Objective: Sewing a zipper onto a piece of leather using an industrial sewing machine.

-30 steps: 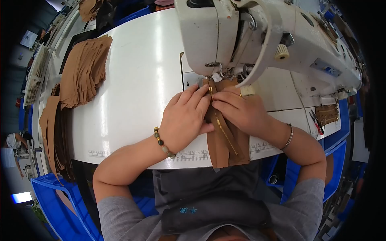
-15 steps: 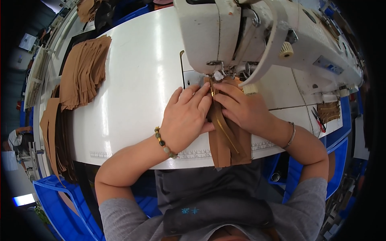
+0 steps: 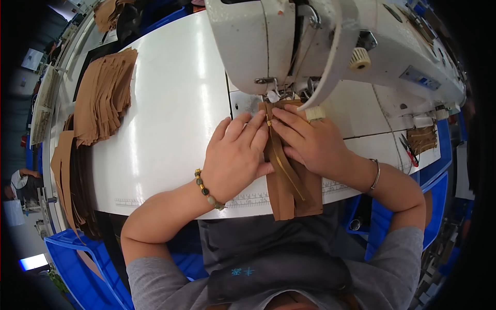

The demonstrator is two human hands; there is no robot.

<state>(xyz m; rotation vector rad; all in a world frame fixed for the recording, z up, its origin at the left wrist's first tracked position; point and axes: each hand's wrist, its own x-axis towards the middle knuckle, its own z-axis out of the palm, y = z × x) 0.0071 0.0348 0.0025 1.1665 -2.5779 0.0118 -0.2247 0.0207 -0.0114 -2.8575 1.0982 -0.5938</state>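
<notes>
A brown fabric piece [image 3: 283, 199] lies under the sewing machine's presser foot, and its near end hangs over the table's front edge. On top of it runs a brown zipper [image 3: 281, 160] with gold teeth, its loose end slanting toward me. My left hand [image 3: 235, 150] rests flat with fingers stretched, the fingertips on the fabric's left side by the zipper and the thumb at its edge. Opposite, my right hand [image 3: 315, 142] presses the zipper and fabric with extended fingers, its thumb partly tucked beneath. The sewing machine [image 3: 268, 46] stands just beyond my fingertips; the needle point is hard to make out.
A stack of brown fabric pieces [image 3: 103, 98] lies at the table's left, with longer strips [image 3: 63, 175] draped over the edge. At right are red-handled snips [image 3: 409, 150] and a bundle of zippers [image 3: 422, 140]. Blue bins [image 3: 77, 263] stand below the table.
The machine and the far table items appear slightly farther left and the view has shifted a little. Both hands keep nearly the same hold-down posture on the zipper and fabric.
</notes>
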